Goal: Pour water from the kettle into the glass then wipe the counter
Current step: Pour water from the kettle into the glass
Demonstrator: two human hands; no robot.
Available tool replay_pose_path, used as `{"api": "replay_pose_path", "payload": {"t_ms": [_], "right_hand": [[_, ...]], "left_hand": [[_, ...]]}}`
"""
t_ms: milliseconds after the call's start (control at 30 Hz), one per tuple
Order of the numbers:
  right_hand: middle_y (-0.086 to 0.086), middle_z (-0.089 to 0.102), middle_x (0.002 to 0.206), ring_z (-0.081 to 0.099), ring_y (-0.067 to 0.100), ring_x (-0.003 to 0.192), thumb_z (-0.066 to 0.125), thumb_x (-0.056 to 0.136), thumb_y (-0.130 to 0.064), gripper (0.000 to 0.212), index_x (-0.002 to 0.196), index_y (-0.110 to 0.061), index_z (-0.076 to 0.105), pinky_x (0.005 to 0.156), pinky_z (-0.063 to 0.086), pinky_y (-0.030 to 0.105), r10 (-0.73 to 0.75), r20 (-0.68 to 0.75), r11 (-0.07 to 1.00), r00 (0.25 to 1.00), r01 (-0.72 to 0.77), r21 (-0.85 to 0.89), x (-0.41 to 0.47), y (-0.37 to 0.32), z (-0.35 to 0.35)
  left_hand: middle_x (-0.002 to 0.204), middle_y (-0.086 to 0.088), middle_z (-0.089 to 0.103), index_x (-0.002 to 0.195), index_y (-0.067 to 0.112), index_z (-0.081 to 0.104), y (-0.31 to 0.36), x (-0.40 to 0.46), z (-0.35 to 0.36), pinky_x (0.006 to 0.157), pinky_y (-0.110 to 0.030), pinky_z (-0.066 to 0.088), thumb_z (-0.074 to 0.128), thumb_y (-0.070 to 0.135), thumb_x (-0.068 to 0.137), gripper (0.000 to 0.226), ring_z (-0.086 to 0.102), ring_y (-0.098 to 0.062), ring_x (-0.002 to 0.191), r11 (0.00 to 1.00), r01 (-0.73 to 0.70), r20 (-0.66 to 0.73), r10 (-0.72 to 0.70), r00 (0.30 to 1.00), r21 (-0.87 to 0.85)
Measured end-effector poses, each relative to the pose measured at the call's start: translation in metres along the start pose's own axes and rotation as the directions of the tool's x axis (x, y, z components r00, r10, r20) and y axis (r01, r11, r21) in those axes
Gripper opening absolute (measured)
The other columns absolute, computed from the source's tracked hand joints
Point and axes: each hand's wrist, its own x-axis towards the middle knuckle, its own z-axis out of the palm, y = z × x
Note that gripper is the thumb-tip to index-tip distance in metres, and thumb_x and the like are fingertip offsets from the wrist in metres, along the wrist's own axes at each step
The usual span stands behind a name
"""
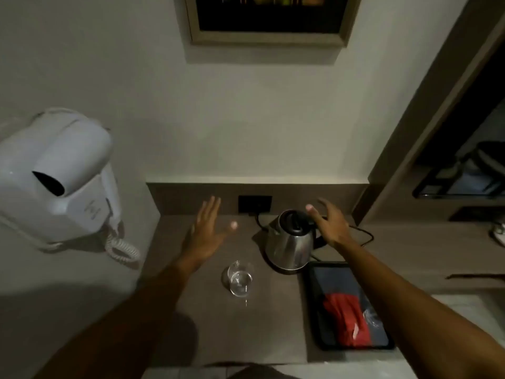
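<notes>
A steel kettle [289, 242] with a black lid and handle stands on its base at the back of the brown counter [262, 329]. In front of it, to the left, stands a clear glass [240, 279]. My right hand [329, 224] hovers open just right of the kettle's lid, over the handle, holding nothing. My left hand [208, 232] is spread flat above the counter, left of the kettle and behind the glass. A red cloth [346, 318] lies in a black tray [317, 318] at the front right.
A white wall-mounted hair dryer [58, 179] with a coiled cord hangs at the left. A black wall socket [255, 204] sits behind the kettle, its cable trailing right. A framed picture [269, 20] hangs above. Shelving stands at the right.
</notes>
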Motion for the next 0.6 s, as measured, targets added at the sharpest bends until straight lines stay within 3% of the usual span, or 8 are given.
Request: {"api": "replay_pose_path", "payload": {"t_ms": [133,200,233,333,367,433,500,600], "right_hand": [[0.015,0.057,0.136,0.054,0.026,0.121,0.054,0.096,-0.045,0.052,0.136,-0.011,0.053,0.099,0.043,0.038,0.140,-0.016,0.979,0.990,-0.136,0.155,0.001,0.028,-0.001],[0.012,0.065,0.121,0.059,0.027,0.113,0.054,0.098,-0.039,0.041,0.125,-0.008,0.062,0.091,0.043,0.033,0.162,-0.010,0.975,0.987,-0.159,0.155,0.008,0.037,0.000],[0.011,0.066,0.114,0.061,0.026,0.107,0.054,0.098,-0.037,0.038,0.120,-0.007,0.065,0.087,0.043,0.031,0.158,-0.012,0.975,0.987,-0.155,0.157,0.013,0.041,0.002],[0.008,0.067,0.097,0.060,0.012,0.079,0.053,0.099,-0.037,0.029,0.099,-0.013,0.069,0.068,0.042,0.022,0.186,-0.003,0.971,0.983,-0.183,0.156,0.025,0.054,0.009],[0.005,0.066,0.088,0.057,0.008,0.073,0.052,0.099,-0.039,0.029,0.089,-0.017,0.068,0.065,0.042,0.019,0.195,-0.007,0.967,0.981,-0.191,0.168,0.028,0.057,0.012],[-0.006,0.063,0.067,0.057,0.001,0.060,0.051,0.099,-0.042,0.038,0.069,-0.023,0.063,0.056,0.043,0.014,0.236,-0.034,0.948,0.971,-0.222,0.228,0.036,0.061,0.017],[-0.014,0.057,0.051,0.052,-0.007,0.045,0.052,0.099,-0.038,0.044,0.058,-0.024,0.058,0.047,0.041,0.007,0.272,-0.069,0.926,0.960,-0.241,0.291,0.043,0.064,0.025],[-0.006,0.056,0.056,0.051,-0.008,0.043,0.049,0.096,-0.039,0.042,0.057,-0.023,0.058,0.046,0.040,0.007,0.302,-0.107,0.905,0.947,-0.250,0.343,0.050,0.069,0.033]], "left_hand": [[0.166,0.004,0.025,0.157,0.028,0.026,-0.041,-0.046,0.037,0.126,-0.039,0.017,0.060,0.085,0.059,0.119,0.021,-0.020,0.155,0.990,0.128,0.190,-0.114,0.975,-0.060],[0.159,0.004,0.036,0.153,0.017,0.038,-0.058,-0.063,0.053,0.124,-0.031,0.025,0.069,0.084,0.053,0.124,0.032,-0.016,0.148,0.989,0.114,0.214,-0.093,0.972,-0.091],[0.154,0.012,0.038,0.150,0.020,0.042,-0.065,-0.067,0.060,0.120,-0.019,0.026,0.071,0.086,0.052,0.121,0.037,-0.008,0.142,0.991,0.091,0.224,-0.068,0.972,-0.095],[0.136,0.055,0.032,0.143,0.059,0.031,-0.073,-0.081,0.072,0.096,0.008,0.023,0.080,0.081,0.047,0.110,0.035,0.031,0.119,0.986,0.126,0.304,-0.087,0.949,-0.112],[0.133,0.059,0.029,0.140,0.067,0.024,-0.076,-0.082,0.074,0.093,0.010,0.024,0.082,0.079,0.045,0.112,0.034,0.035,0.115,0.984,0.143,0.322,-0.101,0.941,-0.110],[0.136,0.053,0.032,0.138,0.071,0.018,-0.082,-0.079,0.081,0.096,0.005,0.028,0.084,0.077,0.044,0.114,0.038,0.027,0.121,0.981,0.170,0.346,-0.130,0.929,-0.089],[0.146,0.031,0.041,0.143,0.061,0.025,-0.089,-0.072,0.090,0.103,-0.006,0.035,0.088,0.069,0.047,0.115,0.044,0.006,0.132,0.975,0.186,0.365,-0.131,0.922,-0.119],[0.149,0.007,0.051,0.148,0.031,0.041,-0.095,-0.064,0.099,0.110,-0.029,0.046,0.092,0.057,0.051,0.113,0.050,-0.014,0.136,0.962,0.219,0.355,-0.149,0.923,-0.165]]}}
